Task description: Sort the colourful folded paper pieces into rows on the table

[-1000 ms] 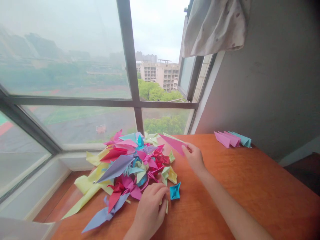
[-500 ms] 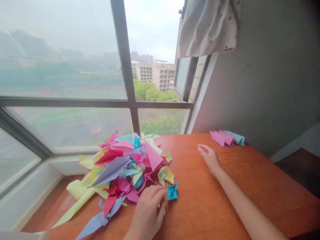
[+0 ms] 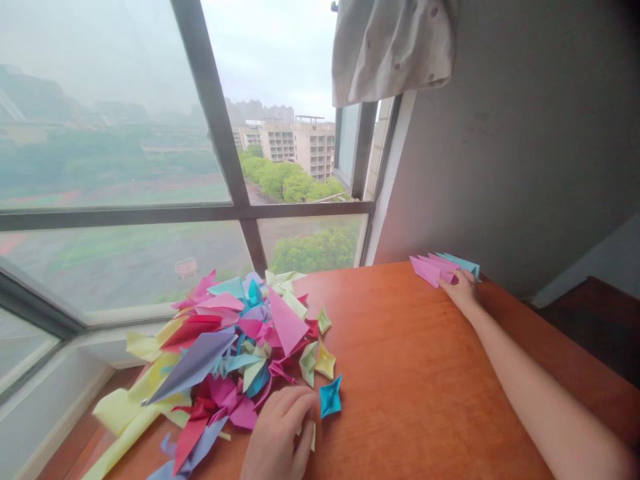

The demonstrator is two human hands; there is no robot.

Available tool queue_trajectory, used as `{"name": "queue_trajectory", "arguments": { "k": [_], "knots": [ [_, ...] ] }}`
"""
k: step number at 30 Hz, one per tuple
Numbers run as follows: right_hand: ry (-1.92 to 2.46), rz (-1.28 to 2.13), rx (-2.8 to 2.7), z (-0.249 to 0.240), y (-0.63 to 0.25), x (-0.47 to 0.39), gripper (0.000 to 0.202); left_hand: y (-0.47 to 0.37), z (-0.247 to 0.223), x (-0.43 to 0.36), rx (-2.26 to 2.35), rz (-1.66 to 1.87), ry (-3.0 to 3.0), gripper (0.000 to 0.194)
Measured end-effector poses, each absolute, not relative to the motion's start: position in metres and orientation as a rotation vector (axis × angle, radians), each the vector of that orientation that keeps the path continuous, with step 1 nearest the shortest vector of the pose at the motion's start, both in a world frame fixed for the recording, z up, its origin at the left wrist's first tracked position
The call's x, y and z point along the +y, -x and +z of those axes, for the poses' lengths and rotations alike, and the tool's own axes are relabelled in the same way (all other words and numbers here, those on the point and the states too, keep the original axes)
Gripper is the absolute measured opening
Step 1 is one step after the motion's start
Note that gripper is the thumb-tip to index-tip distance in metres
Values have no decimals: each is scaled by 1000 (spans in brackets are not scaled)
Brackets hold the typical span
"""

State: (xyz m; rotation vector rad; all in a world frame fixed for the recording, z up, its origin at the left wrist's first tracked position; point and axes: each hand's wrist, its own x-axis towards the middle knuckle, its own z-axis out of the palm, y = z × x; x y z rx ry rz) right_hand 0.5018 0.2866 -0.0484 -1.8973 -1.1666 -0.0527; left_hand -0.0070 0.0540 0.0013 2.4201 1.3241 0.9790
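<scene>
My right hand (image 3: 461, 288) is at the far right of the table, its fingers closed around the near side of a row of folded pink (image 3: 425, 270) and light blue (image 3: 465, 265) paper pieces. My left hand (image 3: 283, 427) rests low in the middle with its fingers curled on a small pale folded paper (image 3: 313, 437), mostly hidden by the hand. Just right of it lies a blue folded paper boat (image 3: 331, 397). A heap of colourful origami, with a purple paper plane (image 3: 197, 367) and a pink one (image 3: 286, 321), spreads to the left.
The wooden table (image 3: 400, 353) runs up to a window frame (image 3: 305, 211) and a grey wall (image 3: 515, 147). Pale green and yellow folded papers (image 3: 325, 361) lie at the heap's right edge. A curtain (image 3: 393, 50) hangs above.
My right hand has moved right and away from me, onto the row of folded papers, and its fingers have closed there. The view has turned slightly right. My left hand keeps its curled grip.
</scene>
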Motion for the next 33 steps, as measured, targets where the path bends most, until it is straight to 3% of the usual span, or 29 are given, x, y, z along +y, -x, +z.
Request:
{"name": "queue_trajectory", "arguments": {
  "k": [11,19,33],
  "knots": [
    [2074,-8,-1134,-63,-519,321,45,10,0,58,1297,974,-2454,22],
    [2226,45,-1185,-60,-519,319,23,9,1,57,1276,899,-2440,24],
    [2114,-88,-1245,-59,-491,276,34,5,5,52,1319,888,-2370,26]
  ]
}}
